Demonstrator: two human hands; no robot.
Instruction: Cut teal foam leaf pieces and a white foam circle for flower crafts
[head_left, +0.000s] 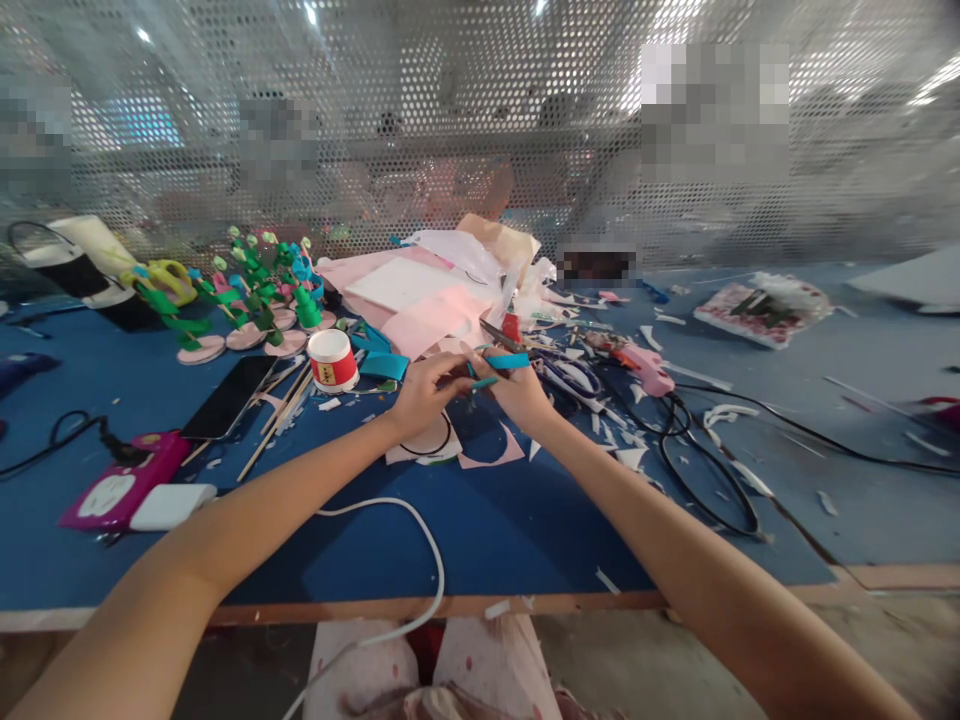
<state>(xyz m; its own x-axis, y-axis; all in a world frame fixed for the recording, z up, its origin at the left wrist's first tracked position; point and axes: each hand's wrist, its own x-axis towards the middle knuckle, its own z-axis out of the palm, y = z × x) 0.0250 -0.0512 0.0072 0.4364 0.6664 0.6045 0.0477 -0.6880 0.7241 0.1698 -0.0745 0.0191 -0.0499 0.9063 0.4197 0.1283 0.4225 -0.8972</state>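
Table edge point(585, 606), open room beyond; left hand point(421, 396) pinches one blue strip point(511, 360); right hand point(525, 397), grip unclear; one tub point(332, 365).

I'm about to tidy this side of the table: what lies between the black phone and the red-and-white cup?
Thin wooden sticks lie between the phone and the cup; the head view shows it.
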